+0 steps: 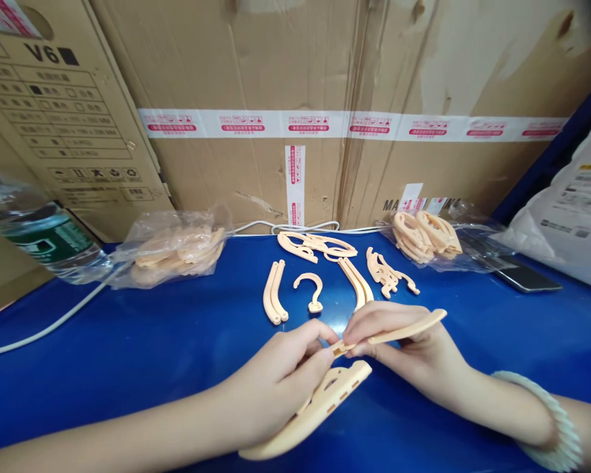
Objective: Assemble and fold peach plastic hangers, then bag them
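My left hand is closed around a wide curved peach plastic piece that runs under the palm toward the lower left. My right hand pinches a thin curved peach strip whose near end meets the tip of the wide piece between my fingertips. Both hands hover low over the blue table. Just beyond them lie a pair of curved strips, a small hook, another strip pair and a toothed piece.
Two clear bags of peach parts sit by the cardboard boxes at the back. A water bottle lies at left, a white cable crosses the table, a phone and a white package sit at right.
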{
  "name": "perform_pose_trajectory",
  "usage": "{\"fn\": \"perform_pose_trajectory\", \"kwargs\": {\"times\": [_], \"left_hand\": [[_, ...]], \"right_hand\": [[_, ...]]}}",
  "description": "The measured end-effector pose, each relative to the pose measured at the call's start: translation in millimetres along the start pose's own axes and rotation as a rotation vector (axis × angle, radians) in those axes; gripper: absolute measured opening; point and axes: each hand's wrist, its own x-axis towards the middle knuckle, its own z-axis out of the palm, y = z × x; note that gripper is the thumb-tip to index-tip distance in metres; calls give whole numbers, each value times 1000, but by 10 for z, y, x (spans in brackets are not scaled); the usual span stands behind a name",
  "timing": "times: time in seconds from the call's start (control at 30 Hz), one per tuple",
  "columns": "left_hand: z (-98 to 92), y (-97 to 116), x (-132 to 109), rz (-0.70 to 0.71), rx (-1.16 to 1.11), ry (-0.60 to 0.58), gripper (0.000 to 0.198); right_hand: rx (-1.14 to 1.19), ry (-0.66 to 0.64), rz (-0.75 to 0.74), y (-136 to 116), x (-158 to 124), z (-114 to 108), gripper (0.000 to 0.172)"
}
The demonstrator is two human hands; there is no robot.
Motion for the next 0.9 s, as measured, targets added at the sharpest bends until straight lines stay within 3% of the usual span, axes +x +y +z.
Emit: {"fn": "perform_pose_trajectory", "kwargs": {"times": [0.37, 0.53, 0.7, 0.9], "left_hand": [[-38, -116, -18, 167, 461, -9, 31], [-40, -107, -8, 202, 512, -24, 32], [-42, -106, 8, 208, 544, -14, 33], [-62, -35, 10, 181, 432, -73, 34]], "right_hand": [[-269, -199, -185, -21, -137, -62, 25], [-412, -216, -360, -57, -108, -57, 33], [-593, -105, -456, -1, -140, -17, 28], [-584, -252, -489, -215, -122, -85, 27]]}}
